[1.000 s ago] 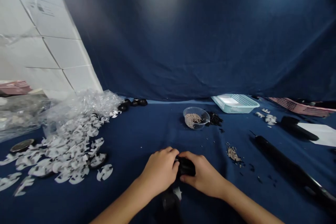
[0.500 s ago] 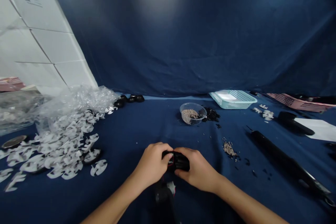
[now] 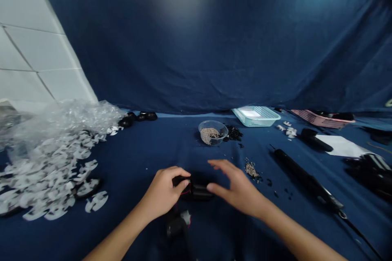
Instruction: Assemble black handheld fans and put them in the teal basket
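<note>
My left hand [image 3: 167, 189] is closed on the left end of a black plastic housing [image 3: 200, 192], thumb and fingers pinching it. Thin red wires show by the thumb. My right hand [image 3: 234, 187] is open at the housing's right end, its fingers apart and the thumb close to the edge; whether the thumb touches it I cannot tell. Just below, nearer me, lies a dark cylindrical part [image 3: 175, 227] with a silvery motor-like piece [image 3: 185, 217] and a bit of red at its side.
White plastic parts [image 3: 52, 171] are heaped at left beside clear plastic wrap [image 3: 73, 118]. A clear bowl of small screws [image 3: 213, 132] stands ahead. To the right lie loose screws [image 3: 251, 169], a black electric screwdriver [image 3: 306, 177], a light-blue basket [image 3: 257, 117] and a pink basket [image 3: 321, 119].
My right hand has let go of the housing's right end and opened, moving slightly right. The left hand keeps its hold. The whole view has turned a little to the right.
</note>
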Demonstrator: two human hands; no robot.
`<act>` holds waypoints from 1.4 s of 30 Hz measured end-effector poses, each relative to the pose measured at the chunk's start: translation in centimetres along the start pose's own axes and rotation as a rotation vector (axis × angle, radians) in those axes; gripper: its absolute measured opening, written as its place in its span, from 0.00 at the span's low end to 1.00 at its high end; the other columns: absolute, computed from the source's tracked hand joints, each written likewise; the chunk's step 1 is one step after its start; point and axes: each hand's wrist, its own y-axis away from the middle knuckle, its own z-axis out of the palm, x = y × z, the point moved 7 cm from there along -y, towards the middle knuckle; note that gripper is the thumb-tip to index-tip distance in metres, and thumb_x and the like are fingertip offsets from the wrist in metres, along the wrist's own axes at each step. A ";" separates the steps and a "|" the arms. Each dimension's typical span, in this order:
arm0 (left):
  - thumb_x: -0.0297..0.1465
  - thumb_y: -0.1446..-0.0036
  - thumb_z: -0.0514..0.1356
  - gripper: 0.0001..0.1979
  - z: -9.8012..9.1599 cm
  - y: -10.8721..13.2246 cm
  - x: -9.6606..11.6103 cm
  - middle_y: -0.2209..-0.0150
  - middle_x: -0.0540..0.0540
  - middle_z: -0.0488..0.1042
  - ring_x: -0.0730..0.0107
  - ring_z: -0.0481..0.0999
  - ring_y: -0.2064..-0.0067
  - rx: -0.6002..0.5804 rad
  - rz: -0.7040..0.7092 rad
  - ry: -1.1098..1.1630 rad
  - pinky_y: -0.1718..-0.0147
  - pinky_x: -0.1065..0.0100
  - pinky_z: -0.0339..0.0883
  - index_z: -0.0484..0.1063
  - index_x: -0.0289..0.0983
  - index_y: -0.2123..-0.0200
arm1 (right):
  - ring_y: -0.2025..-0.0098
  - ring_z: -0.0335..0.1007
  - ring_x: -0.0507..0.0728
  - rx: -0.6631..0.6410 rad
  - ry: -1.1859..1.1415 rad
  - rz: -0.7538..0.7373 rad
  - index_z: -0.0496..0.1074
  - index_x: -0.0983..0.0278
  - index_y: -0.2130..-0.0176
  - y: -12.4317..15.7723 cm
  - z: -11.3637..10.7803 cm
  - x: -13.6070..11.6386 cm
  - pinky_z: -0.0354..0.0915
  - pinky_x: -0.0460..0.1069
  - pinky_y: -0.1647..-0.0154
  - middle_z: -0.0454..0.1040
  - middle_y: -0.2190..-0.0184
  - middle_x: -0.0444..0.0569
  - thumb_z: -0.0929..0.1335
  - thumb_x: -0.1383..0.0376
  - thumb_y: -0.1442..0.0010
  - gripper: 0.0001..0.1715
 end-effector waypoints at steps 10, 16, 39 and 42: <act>0.30 0.40 0.56 0.09 0.2 -0.4 -0.2 0.60 0.47 0.77 0.64 0.77 0.57 -0.070 0.050 0.118 0.55 0.65 0.67 0.76 0.42 0.61 | 0.65 0.72 0.53 -0.089 0.386 0.212 0.74 0.64 0.58 1.1 -9.0 8.8 0.69 0.53 0.59 0.76 0.64 0.47 0.68 0.60 0.37 0.11; 0.31 0.39 0.57 0.08 0.5 -0.3 -1.3 0.60 0.48 0.77 0.64 0.77 0.57 -0.102 0.022 0.154 0.56 0.67 0.67 0.76 0.43 0.60 | 0.56 0.72 0.56 -0.062 0.559 0.293 0.69 0.64 0.50 -5.6 -8.5 12.4 0.70 0.56 0.54 0.72 0.53 0.51 0.65 0.59 0.34 0.15; 0.31 0.40 0.57 0.08 0.7 -0.2 -1.9 0.61 0.49 0.77 0.67 0.77 0.58 -0.058 0.049 0.183 0.57 0.69 0.68 0.76 0.43 0.60 | 0.52 0.70 0.59 0.018 0.667 0.295 0.68 0.65 0.49 -12.2 -6.2 18.0 0.69 0.59 0.52 0.70 0.49 0.52 0.67 0.60 0.36 0.18; 0.31 0.40 0.57 0.08 0.7 -0.2 -1.7 0.61 0.49 0.77 0.67 0.78 0.59 -0.045 0.046 0.185 0.57 0.69 0.68 0.76 0.43 0.61 | 0.52 0.70 0.59 0.084 0.614 0.260 0.68 0.65 0.49 -12.0 -6.8 16.5 0.69 0.59 0.52 0.70 0.49 0.52 0.67 0.60 0.36 0.17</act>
